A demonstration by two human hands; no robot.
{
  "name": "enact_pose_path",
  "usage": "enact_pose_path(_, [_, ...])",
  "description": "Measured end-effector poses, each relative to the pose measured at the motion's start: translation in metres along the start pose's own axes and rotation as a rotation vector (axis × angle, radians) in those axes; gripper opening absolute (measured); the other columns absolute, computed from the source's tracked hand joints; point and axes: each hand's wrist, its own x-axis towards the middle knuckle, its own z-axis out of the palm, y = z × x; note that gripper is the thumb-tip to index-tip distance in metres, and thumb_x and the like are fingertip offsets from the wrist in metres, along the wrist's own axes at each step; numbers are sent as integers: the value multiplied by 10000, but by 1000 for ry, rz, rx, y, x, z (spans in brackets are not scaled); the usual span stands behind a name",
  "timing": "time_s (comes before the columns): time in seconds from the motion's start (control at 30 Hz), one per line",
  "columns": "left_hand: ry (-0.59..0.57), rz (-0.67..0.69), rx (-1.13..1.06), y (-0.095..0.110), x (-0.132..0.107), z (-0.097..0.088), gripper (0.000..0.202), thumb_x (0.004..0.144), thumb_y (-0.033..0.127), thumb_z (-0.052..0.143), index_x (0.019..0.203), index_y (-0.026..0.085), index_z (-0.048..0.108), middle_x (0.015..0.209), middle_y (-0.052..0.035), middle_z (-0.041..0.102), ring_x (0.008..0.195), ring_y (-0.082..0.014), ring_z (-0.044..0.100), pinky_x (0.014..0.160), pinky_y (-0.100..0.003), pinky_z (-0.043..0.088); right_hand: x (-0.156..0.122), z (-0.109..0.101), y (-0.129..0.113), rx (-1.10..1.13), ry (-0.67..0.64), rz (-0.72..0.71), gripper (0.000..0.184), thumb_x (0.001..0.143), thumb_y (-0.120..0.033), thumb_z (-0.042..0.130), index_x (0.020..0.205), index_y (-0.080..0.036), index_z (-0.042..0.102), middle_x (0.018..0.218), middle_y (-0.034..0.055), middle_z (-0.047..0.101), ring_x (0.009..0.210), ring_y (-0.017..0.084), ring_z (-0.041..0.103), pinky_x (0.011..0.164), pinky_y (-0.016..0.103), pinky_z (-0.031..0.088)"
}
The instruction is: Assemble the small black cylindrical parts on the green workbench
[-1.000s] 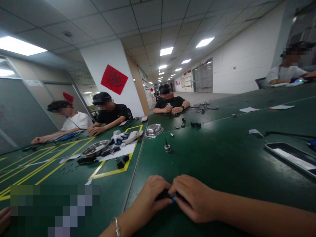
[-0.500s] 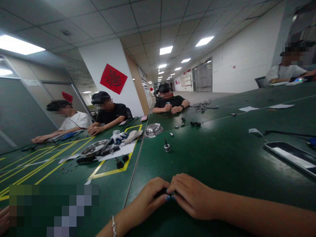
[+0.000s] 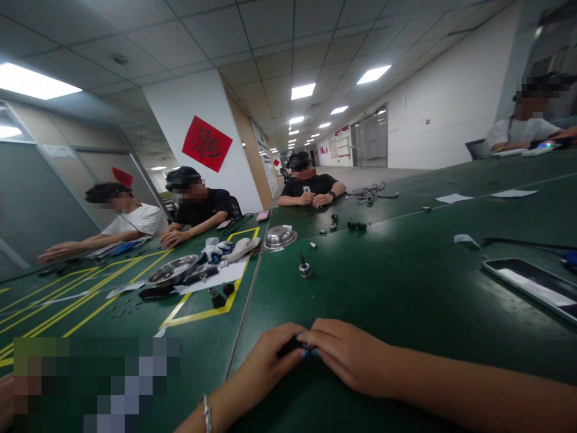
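Note:
Just above the near table edge, my left hand (image 3: 270, 358) and my right hand (image 3: 354, 358) meet at the fingertips. Both are closed around a small dark part (image 3: 291, 347) that is mostly covered by the fingers; its exact kind cannot be made out. The left thumb and forefinger curl around it from the left, while the right fingers pinch at its right end. Beyond the hands, a round metal fitting with a dark stem (image 3: 305, 269) stands upright on the green table (image 3: 396, 288). A small shiny cylinder (image 3: 314, 245) lies farther back.
An upturned metal bowl (image 3: 280, 239), a second bowl (image 3: 155, 276), gloves (image 3: 243, 249) and dark fittings (image 3: 217, 297) lie left of centre. Black cylinders (image 3: 357, 226) sit farther back. A phone-like tray (image 3: 532, 285) lies at right. Several people sit around the table.
My right fingertips have shifted slightly left over the left ones around the small part. The things on the table stay where they were.

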Motion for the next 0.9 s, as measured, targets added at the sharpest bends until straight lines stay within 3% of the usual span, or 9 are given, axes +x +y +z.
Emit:
enact_pose_path(0.47, [43, 23, 80, 2, -3, 4, 149, 864, 167, 539, 1000, 212, 580, 961, -16, 634, 881, -169, 581, 789, -267, 444, 0, 3, -2, 10, -3, 78, 287, 922, -126, 441, 1203, -166, 482, 1047, 84, 554, 912, 187, 543, 825, 305, 435])
enact_pose_path(0.7, [54, 73, 76, 0, -3, 3, 307, 846, 106, 525, 1117, 250, 540, 1115, -23, 621, 1054, -176, 561, 930, -317, 428, 0, 3, 0, -19, 79, 85, 188, 882, -150, 543, 1069, -170, 533, 991, 60, 600, 887, 182, 566, 819, 303, 441])
enact_pose_path(0.8, [81, 64, 155, -3, -4, 4, 310, 842, 136, 543, 1126, 263, 546, 1197, -38, 596, 1205, -217, 469, 1019, -390, 367, 0, 2, 0, -27, 115, 64, 172, 887, -152, 531, 1057, -167, 542, 987, 62, 607, 903, 183, 563, 828, 305, 434])
enact_pose_path(0.9, [117, 82, 212, -3, -5, 5, 270, 851, 183, 553, 1111, 257, 557, 1203, -56, 586, 1195, -235, 467, 1017, -414, 367, 1, 1, -1, -41, 122, 51, 177, 887, -146, 521, 1063, -155, 543, 983, 69, 606, 891, 184, 561, 819, 303, 434])
